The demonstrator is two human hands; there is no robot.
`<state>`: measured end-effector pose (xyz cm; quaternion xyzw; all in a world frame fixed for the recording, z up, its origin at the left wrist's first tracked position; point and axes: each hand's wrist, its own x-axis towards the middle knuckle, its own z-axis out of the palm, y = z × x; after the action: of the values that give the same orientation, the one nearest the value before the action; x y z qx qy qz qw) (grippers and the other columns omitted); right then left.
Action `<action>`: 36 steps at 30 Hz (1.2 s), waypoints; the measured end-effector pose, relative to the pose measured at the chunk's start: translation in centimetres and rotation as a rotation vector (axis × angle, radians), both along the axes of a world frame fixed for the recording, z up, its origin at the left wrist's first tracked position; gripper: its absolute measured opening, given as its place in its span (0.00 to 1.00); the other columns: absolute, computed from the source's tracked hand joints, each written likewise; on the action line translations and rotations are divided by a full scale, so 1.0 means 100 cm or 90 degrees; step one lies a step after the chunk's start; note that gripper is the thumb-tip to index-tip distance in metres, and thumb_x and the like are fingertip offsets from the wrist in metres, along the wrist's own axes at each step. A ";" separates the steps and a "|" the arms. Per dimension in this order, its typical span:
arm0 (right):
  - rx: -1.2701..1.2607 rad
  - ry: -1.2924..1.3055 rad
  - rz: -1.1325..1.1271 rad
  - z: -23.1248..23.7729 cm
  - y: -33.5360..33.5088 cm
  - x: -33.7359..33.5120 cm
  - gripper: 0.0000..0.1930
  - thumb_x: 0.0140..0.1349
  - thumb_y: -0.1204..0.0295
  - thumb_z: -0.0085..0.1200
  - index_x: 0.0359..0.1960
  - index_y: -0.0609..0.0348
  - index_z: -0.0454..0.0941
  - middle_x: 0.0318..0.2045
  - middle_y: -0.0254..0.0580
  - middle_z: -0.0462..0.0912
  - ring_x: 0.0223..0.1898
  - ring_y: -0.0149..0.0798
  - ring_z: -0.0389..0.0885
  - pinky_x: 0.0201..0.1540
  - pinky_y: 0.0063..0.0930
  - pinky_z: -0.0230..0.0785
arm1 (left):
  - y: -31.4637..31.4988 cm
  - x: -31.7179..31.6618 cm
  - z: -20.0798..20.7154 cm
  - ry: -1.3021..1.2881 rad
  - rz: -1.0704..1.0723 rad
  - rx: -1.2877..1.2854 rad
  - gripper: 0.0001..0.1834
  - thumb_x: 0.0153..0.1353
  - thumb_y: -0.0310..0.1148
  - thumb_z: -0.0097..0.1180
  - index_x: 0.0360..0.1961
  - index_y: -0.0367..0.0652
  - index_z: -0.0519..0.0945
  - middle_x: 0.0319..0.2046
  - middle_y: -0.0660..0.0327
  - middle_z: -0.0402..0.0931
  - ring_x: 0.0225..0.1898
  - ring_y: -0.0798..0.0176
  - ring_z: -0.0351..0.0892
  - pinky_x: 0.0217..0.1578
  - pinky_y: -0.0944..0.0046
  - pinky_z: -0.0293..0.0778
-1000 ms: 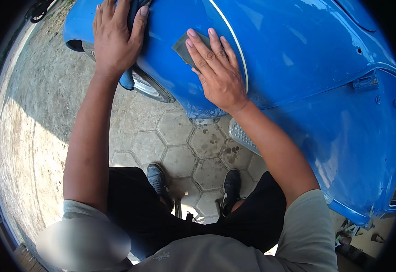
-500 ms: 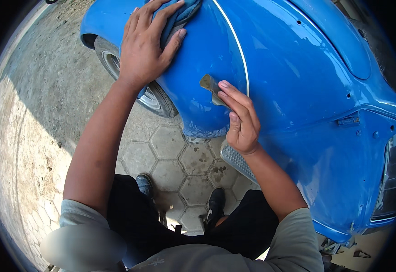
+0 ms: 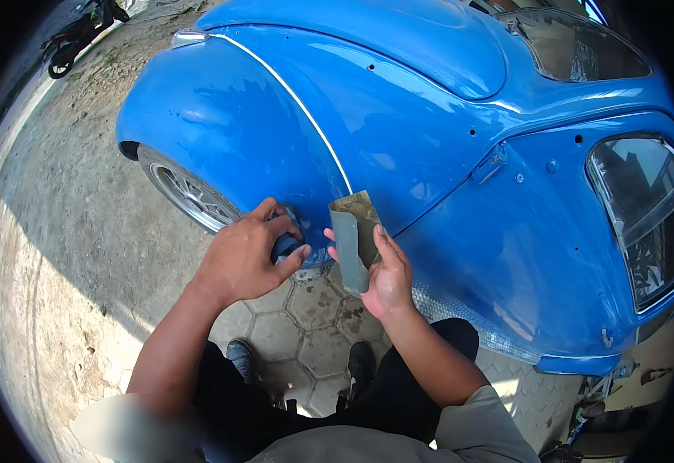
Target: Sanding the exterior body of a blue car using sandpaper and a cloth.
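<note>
A bright blue car body with a rounded fender point(image 3: 229, 131) fills the upper half of the head view. My left hand point(image 3: 248, 255) presses a blue cloth point(image 3: 285, 245) against the fender's lower edge, just behind the wheel point(image 3: 186, 193). My right hand point(image 3: 383, 270) holds a folded grey-green sheet of sandpaper point(image 3: 356, 235) upright, lifted slightly off the paint, right beside the left hand. A thin chrome trim line point(image 3: 306, 123) curves over the fender above both hands.
Hexagonal paving stones point(image 3: 306, 324) lie under me, with my dark shoes point(image 3: 240, 359) on them. A car door with a window point(image 3: 638, 208) is at the right. A motorbike point(image 3: 78, 35) stands at the far upper left. Sandy ground spreads to the left.
Both hands have come down from the top of the fender to its lower edge. The right hand lifted the sandpaper off the paint and now holds it folded upright.
</note>
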<state>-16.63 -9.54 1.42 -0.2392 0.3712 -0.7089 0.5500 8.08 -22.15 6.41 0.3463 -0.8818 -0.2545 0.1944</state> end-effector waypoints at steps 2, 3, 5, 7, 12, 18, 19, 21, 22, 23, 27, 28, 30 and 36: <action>0.095 -0.021 0.030 -0.013 0.011 0.003 0.30 1.00 0.54 0.47 0.82 0.72 0.77 0.76 0.60 0.89 0.70 0.55 0.95 0.76 0.51 0.87 | 0.037 -0.001 -0.007 0.012 -0.002 0.106 0.26 0.80 0.60 0.75 0.51 0.45 0.96 0.55 0.52 0.88 0.53 0.38 0.95 0.54 0.37 0.89; 0.166 -0.027 0.031 -0.019 0.016 0.005 0.31 1.00 0.53 0.47 0.83 0.72 0.77 0.76 0.59 0.88 0.71 0.54 0.94 0.76 0.51 0.87 | 0.047 -0.005 -0.013 -0.007 0.006 0.163 0.29 0.80 0.63 0.75 0.50 0.44 0.96 0.54 0.51 0.88 0.52 0.38 0.95 0.53 0.37 0.89; 0.132 -0.053 0.112 -0.030 0.025 0.010 0.33 1.00 0.49 0.47 0.82 0.70 0.78 0.74 0.52 0.89 0.71 0.45 0.92 0.76 0.46 0.85 | 0.054 -0.014 -0.029 0.048 0.032 0.159 0.28 0.81 0.61 0.75 0.47 0.42 0.97 0.48 0.48 0.89 0.48 0.36 0.95 0.52 0.38 0.87; 0.122 0.178 0.110 -0.032 0.030 0.014 0.26 0.96 0.55 0.61 0.79 0.64 0.83 0.66 0.39 0.91 0.66 0.28 0.86 0.72 0.35 0.80 | 0.052 -0.024 -0.046 0.033 0.061 0.164 0.29 0.82 0.60 0.75 0.46 0.40 0.98 0.45 0.47 0.89 0.45 0.35 0.94 0.51 0.38 0.86; 0.108 0.530 0.066 0.007 0.047 -0.018 0.18 0.92 0.65 0.67 0.73 0.64 0.88 0.53 0.38 0.97 0.55 0.25 0.89 0.61 0.34 0.83 | 0.042 -0.053 -0.063 0.104 0.024 0.319 0.27 0.86 0.56 0.75 0.51 0.37 0.98 0.42 0.54 0.92 0.41 0.57 0.89 0.47 0.51 0.86; 0.175 0.745 -0.181 0.054 0.169 -0.126 0.18 0.91 0.68 0.66 0.73 0.65 0.89 0.47 0.43 1.00 0.50 0.29 0.95 0.55 0.35 0.86 | 0.018 -0.056 -0.029 0.447 0.056 0.574 0.22 0.86 0.40 0.79 0.70 0.38 0.88 0.55 0.62 0.92 0.54 0.71 0.89 0.57 0.66 0.84; 0.146 0.699 -0.256 0.048 0.196 -0.145 0.17 0.91 0.69 0.65 0.72 0.67 0.90 0.51 0.45 1.00 0.54 0.31 0.97 0.56 0.34 0.88 | 0.010 -0.055 -0.021 0.521 0.086 0.558 0.23 0.86 0.39 0.77 0.72 0.39 0.87 0.56 0.62 0.92 0.55 0.70 0.89 0.58 0.65 0.84; 0.157 0.595 -0.412 0.026 0.259 -0.181 0.16 0.92 0.70 0.63 0.71 0.69 0.89 0.55 0.49 0.99 0.57 0.37 0.98 0.58 0.35 0.90 | -0.017 -0.049 -0.001 0.605 0.168 0.375 0.24 0.90 0.37 0.71 0.78 0.39 0.84 0.58 0.61 0.92 0.59 0.68 0.90 0.62 0.63 0.84; 0.146 0.576 -0.478 0.011 0.293 -0.201 0.16 0.93 0.71 0.61 0.71 0.70 0.88 0.56 0.50 0.98 0.57 0.38 0.98 0.58 0.36 0.91 | -0.031 -0.049 0.007 0.654 0.151 0.240 0.25 0.92 0.37 0.67 0.82 0.38 0.82 0.62 0.58 0.90 0.63 0.65 0.89 0.67 0.61 0.82; 0.213 0.590 -0.530 -0.010 0.325 -0.219 0.16 0.93 0.71 0.60 0.71 0.69 0.88 0.56 0.50 0.98 0.56 0.38 0.98 0.58 0.36 0.92 | -0.050 -0.050 0.015 0.692 0.136 0.086 0.27 0.94 0.37 0.64 0.85 0.38 0.79 0.67 0.55 0.89 0.68 0.63 0.87 0.72 0.59 0.80; 0.469 0.553 -0.625 -0.136 0.438 -0.263 0.18 0.90 0.78 0.56 0.75 0.68 0.85 0.52 0.46 0.95 0.49 0.38 0.98 0.46 0.34 0.91 | -0.173 -0.082 0.045 0.596 0.285 -0.485 0.33 0.97 0.41 0.55 0.91 0.33 0.71 0.90 0.39 0.67 0.89 0.41 0.70 0.89 0.44 0.64; 0.520 0.552 -0.614 -0.170 0.464 -0.263 0.20 0.87 0.78 0.55 0.75 0.67 0.84 0.49 0.46 0.95 0.46 0.37 0.98 0.42 0.35 0.92 | -0.204 -0.095 0.048 0.564 0.302 -0.447 0.36 0.98 0.45 0.51 0.93 0.32 0.68 0.92 0.37 0.64 0.92 0.36 0.65 0.91 0.41 0.60; 0.620 0.572 -0.568 -0.230 0.506 -0.254 0.24 0.82 0.80 0.55 0.77 0.69 0.84 0.52 0.48 0.97 0.47 0.44 1.00 0.46 0.38 0.93 | -0.250 -0.127 0.048 0.480 0.285 -0.295 0.43 0.99 0.54 0.44 0.96 0.29 0.61 0.96 0.34 0.56 0.97 0.30 0.53 0.95 0.37 0.50; 0.834 0.770 -0.521 -0.303 0.561 -0.202 0.17 0.87 0.70 0.61 0.62 0.71 0.95 0.54 0.66 0.99 0.58 0.63 0.99 0.64 0.55 0.90 | -0.187 -0.217 0.012 0.487 0.278 -0.341 0.46 1.00 0.54 0.36 0.97 0.24 0.51 0.98 0.29 0.46 0.99 0.24 0.40 0.97 0.34 0.37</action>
<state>-36.82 46.60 -28.84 -0.0623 0.9645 -0.2565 0.0026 -13.66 -40.89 7.59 0.3424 -0.6888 -0.0817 0.6338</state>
